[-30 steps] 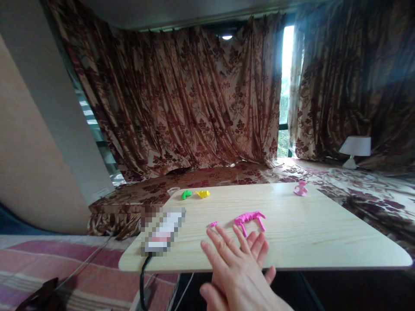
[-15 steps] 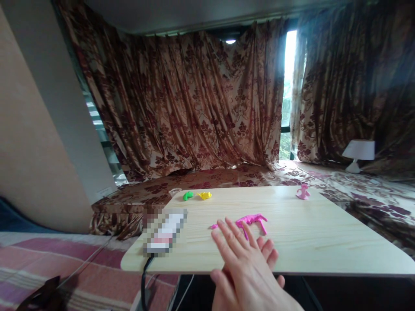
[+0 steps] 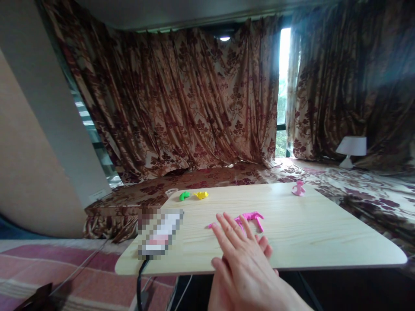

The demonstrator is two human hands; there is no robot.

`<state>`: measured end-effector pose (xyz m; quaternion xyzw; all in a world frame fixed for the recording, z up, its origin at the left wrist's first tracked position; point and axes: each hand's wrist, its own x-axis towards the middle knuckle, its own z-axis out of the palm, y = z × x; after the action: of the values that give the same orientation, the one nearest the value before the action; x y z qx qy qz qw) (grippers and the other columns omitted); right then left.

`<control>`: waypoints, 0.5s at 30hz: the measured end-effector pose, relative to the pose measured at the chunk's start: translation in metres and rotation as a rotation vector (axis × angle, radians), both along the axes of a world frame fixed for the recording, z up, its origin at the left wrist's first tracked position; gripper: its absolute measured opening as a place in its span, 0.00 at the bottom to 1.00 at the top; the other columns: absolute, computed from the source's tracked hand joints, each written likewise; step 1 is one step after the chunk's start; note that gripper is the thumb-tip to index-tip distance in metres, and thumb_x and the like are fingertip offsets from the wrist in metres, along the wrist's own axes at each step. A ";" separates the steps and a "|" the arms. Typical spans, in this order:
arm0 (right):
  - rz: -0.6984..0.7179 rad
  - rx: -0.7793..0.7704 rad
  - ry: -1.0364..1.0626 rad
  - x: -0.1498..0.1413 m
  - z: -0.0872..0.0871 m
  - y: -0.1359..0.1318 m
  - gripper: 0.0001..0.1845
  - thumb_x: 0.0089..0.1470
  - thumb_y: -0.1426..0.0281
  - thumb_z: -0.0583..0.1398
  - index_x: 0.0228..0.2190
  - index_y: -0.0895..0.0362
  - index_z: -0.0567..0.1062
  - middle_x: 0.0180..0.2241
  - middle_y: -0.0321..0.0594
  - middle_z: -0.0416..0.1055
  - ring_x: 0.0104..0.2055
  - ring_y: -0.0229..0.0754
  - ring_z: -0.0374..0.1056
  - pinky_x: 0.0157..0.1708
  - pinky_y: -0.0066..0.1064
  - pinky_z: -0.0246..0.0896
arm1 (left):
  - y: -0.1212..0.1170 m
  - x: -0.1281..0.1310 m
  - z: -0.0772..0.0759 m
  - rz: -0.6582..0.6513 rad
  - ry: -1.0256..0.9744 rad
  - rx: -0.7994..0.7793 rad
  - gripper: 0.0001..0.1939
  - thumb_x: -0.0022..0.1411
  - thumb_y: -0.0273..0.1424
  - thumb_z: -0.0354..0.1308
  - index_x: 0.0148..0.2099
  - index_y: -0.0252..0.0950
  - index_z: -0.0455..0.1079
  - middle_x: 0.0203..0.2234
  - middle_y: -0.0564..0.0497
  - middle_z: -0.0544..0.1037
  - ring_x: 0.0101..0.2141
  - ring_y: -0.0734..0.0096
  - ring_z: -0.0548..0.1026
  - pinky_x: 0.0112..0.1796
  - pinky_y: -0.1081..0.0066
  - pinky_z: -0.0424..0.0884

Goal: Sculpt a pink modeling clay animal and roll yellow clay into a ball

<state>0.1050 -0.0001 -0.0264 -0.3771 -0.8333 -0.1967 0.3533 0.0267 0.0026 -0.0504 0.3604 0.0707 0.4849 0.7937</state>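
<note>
My right hand (image 3: 244, 255) lies flat across the top of my left hand (image 3: 266, 247), back up and fingers stretched out. Of the left hand, I see mainly the fingertips poking out on the right and a bit of the wrist below. The palms face each other; whether anything is between them is hidden. Just beyond the fingers, a bright pink figure (image 3: 254, 215) with thin leg-like parts, like modelling clay, lies on the table. The right fingers cover part of it in this view.
On the pale wooden table (image 3: 317, 233) are a green piece (image 3: 184, 196), a yellow piece (image 3: 201, 195) and a lighter pink figure (image 3: 298, 188) along the far edge. A blurred-out device (image 3: 162, 233) with a black cable (image 3: 140, 280) lies on the left. A white lamp (image 3: 352, 147) stands behind.
The right hand has slid slightly over the left, which now shows less. The whole view has shifted a little, and the things on the table have stayed in place.
</note>
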 end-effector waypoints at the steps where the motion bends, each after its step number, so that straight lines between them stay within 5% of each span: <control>1: -0.010 -0.031 -0.016 0.008 0.002 0.002 0.28 0.58 0.73 0.50 0.59 0.59 0.55 0.61 0.46 0.51 0.64 0.47 0.43 0.59 0.48 0.45 | 0.000 -0.004 0.001 0.002 -0.021 0.003 0.29 0.64 0.47 0.34 0.64 0.44 0.51 0.62 0.55 0.53 0.63 0.64 0.42 0.61 0.58 0.38; 4: 0.060 0.008 -0.113 0.017 -0.012 -0.003 0.26 0.57 0.73 0.50 0.57 0.63 0.59 0.61 0.45 0.53 0.63 0.46 0.46 0.61 0.44 0.43 | 0.004 -0.025 0.010 -0.005 -0.112 0.005 0.31 0.65 0.45 0.29 0.63 0.37 0.54 0.63 0.50 0.51 0.63 0.66 0.42 0.61 0.61 0.36; 8: 0.180 0.212 -0.144 -0.005 -0.033 -0.016 0.22 0.60 0.74 0.50 0.55 0.54 0.63 0.58 0.34 0.58 0.62 0.38 0.49 0.62 0.35 0.43 | 0.007 -0.025 0.003 -0.102 -0.206 0.024 0.30 0.65 0.44 0.28 0.62 0.38 0.55 0.64 0.52 0.48 0.63 0.67 0.37 0.60 0.58 0.35; 12: 0.063 0.084 -0.031 -0.009 -0.011 -0.008 0.24 0.59 0.74 0.50 0.57 0.52 0.60 0.60 0.38 0.54 0.63 0.43 0.45 0.59 0.44 0.49 | 0.000 0.004 -0.016 -0.165 -0.178 0.050 0.30 0.59 0.51 0.41 0.58 0.46 0.61 0.63 0.58 0.51 0.63 0.63 0.34 0.60 0.56 0.33; 15: -0.009 -0.019 -0.049 0.013 0.003 -0.001 0.26 0.58 0.73 0.51 0.58 0.59 0.58 0.61 0.45 0.51 0.63 0.47 0.46 0.57 0.47 0.52 | -0.004 0.002 -0.009 -0.091 -0.196 0.000 0.29 0.60 0.48 0.42 0.57 0.39 0.63 0.61 0.51 0.57 0.63 0.64 0.38 0.61 0.62 0.35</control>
<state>0.1177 -0.0014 -0.0235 -0.3792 -0.8417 -0.1995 0.3286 0.0285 -0.0010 -0.0592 0.3142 -0.0237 0.4814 0.8179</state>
